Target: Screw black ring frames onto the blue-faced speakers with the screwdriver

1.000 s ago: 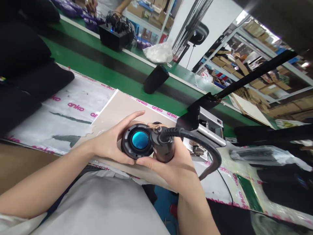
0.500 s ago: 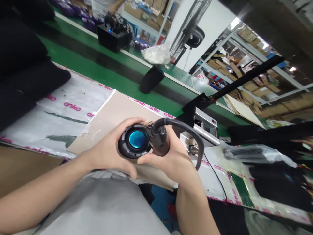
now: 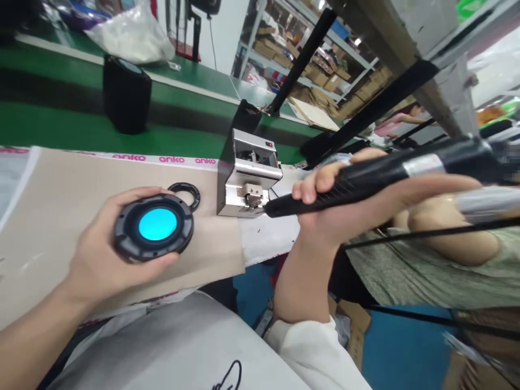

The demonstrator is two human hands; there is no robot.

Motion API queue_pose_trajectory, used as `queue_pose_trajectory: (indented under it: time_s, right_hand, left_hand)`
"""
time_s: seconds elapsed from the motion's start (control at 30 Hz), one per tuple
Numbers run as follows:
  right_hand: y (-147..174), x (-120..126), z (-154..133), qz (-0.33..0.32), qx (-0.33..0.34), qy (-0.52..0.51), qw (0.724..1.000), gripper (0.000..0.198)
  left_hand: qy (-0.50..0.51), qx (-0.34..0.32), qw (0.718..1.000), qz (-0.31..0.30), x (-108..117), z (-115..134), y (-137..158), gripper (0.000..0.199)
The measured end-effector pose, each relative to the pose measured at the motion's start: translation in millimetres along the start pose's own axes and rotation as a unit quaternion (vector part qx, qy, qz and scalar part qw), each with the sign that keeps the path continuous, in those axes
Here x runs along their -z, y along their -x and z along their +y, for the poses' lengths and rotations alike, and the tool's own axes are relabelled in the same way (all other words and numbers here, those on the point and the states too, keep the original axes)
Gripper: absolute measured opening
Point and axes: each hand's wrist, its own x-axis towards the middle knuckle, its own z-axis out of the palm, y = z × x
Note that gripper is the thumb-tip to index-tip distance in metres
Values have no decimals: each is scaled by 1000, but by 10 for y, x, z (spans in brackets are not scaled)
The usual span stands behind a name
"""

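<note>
My left hand (image 3: 109, 244) is wrapped round the rim of a round black speaker (image 3: 152, 252) with a shiny blue cone facing up. Just beyond it, a black ring (image 3: 194, 196) lies on the beige board, partly covered by the speaker. In my right hand (image 3: 325, 211) is a black electric screwdriver (image 3: 365, 176), held level with its nose pointing left. That nose is at the outlet of a silver screw feeder (image 3: 254, 173); whether the bit touches a screw is too small to tell.
A black cylindrical speaker (image 3: 127, 97) stands on the green conveyor (image 3: 73, 119) behind the bench, near a white plastic bag (image 3: 132, 38). Close on the right sits a co-worker in a grey-green shirt (image 3: 398, 265). A black bar (image 3: 303, 62) slants above the bench.
My right hand has moved away from the speaker to the right, carrying the screwdriver to the feeder. The speaker stays in my left hand. The view has swung right.
</note>
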Motion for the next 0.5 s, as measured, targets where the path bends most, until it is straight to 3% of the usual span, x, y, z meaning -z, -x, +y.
queue_pose_trajectory:
  time_s: [0.2, 0.4, 0.5]
  right_hand:
    - [-275, -184, 149, -18, -28, 67, 997, 78]
    - [-322, -155, 272, -32, -76, 187, 979, 90]
    - [-313, -137, 390, -56, -88, 157, 982, 87]
  left_hand:
    - [69, -70, 991, -86, -377, 49, -222, 89]
    - [55, -102, 989, -89, -366, 43, -243, 92]
    - [53, -100, 989, -93, -360, 49, -251, 93]
